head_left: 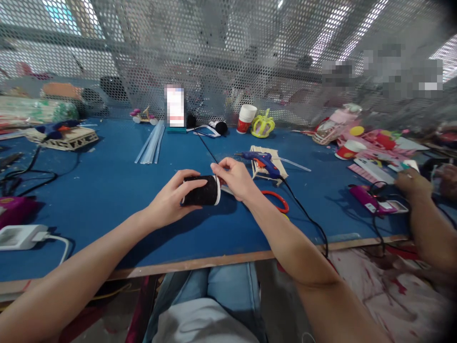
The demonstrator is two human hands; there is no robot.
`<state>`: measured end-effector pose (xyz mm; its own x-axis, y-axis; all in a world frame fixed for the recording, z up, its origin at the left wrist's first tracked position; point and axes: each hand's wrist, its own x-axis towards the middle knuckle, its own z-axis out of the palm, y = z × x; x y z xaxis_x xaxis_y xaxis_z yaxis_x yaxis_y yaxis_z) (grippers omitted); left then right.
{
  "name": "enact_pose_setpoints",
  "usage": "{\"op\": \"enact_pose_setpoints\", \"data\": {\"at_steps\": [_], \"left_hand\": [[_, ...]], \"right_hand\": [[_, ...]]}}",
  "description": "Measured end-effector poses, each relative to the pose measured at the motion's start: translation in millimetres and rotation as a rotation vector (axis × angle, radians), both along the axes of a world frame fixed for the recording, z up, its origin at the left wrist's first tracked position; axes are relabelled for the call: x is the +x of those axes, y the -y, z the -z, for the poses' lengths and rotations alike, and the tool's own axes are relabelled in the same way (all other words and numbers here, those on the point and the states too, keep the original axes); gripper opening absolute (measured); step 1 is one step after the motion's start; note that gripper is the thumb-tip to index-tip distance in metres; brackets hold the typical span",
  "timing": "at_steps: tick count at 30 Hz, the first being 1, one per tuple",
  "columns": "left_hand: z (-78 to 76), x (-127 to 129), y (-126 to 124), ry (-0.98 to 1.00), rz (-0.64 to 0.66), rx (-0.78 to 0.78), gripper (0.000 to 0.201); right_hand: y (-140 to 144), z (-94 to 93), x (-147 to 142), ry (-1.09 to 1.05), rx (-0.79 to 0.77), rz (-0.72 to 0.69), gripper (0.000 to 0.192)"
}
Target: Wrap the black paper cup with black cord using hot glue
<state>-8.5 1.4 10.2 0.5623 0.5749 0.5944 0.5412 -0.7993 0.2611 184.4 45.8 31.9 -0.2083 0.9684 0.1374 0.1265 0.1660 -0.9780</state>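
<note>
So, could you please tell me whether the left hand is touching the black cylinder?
Touching: the head view shows the left hand gripping the black cylinder, with a digit lying across its dark surface.

Moderate, diffuse light, with bright strips glaring through the perforated screen (214, 62) upper left and upper right; soft shadow on the blue tabletop (107, 190) under the black cylinder (200, 191). Wide-angle stretch at edges, right side smeary with darkened corners, phone display (175, 107) pixelated.

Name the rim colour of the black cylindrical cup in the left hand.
The rim is white; clearest in the head view.
</note>
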Motion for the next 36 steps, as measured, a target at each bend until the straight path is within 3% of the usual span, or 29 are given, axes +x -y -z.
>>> {"op": "enact_pose_setpoints", "data": {"at_steps": [13, 18, 23, 31, 36], "left_hand": [[3.5, 1, -1, -0.001, 0.036, -0.059, 0.053], [8.4, 1, -4, 0.119, -0.017, -0.282, 0.080], [12.3, 1, -7, 0.229, -0.129, -0.556, 0.060], [6.2, 3, -4, 0.128, -0.110, -0.392, 0.051], [5.9, 5, -1, 0.120, -0.074, -0.344, 0.054]], "right_hand": [[-2, 5.8, 0, 0.046, 0.059, 0.026, 0.038], [2, 8.4, -5, 0.112, 0.153, 0.053, 0.034], [10, 10.4, -11, 0.158, 0.234, 0.038, 0.032], [4, 5.3, -5, 0.277, 0.395, -0.060, 0.027], [0, 2.4, -3, 0.266, 0.250, -0.098, 0.029]]}}
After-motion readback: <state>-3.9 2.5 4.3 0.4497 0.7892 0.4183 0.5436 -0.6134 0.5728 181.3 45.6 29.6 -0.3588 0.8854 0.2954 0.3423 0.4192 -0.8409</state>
